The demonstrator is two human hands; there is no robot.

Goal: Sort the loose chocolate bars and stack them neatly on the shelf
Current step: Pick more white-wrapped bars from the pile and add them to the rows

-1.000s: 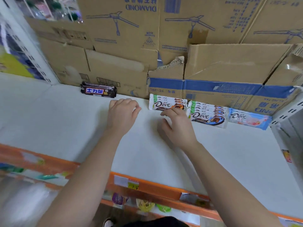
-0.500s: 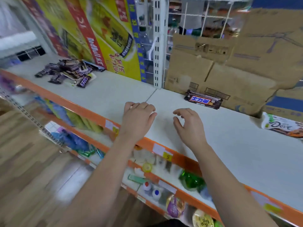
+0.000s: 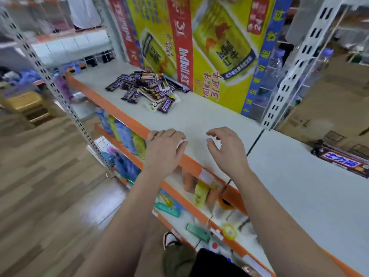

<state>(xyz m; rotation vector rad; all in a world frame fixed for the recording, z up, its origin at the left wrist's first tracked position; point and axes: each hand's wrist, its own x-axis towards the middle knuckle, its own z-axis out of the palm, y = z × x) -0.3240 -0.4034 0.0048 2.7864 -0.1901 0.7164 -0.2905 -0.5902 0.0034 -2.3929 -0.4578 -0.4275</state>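
A loose pile of dark-wrapped chocolate bars lies on the white shelf at the upper left, with a white Dove bar at its near edge. A stack of dark Snickers bars sits at the far right against cardboard. My left hand hovers over the shelf's orange front edge, fingers loosely bent, holding nothing. My right hand hovers beside it over the shelf with fingers relaxed, holding nothing. Both hands are well short of the pile.
A big yellow and red drinks carton stands behind the pile. A white perforated upright divides the shelf; cardboard boxes stand to its right. Lower shelves hold small goods. Wooden floor lies to the left.
The view has swung left from the sorted Dove stacks to the loose pile. Both hands moved left along the shelf, empty, and now hover near its front edge.
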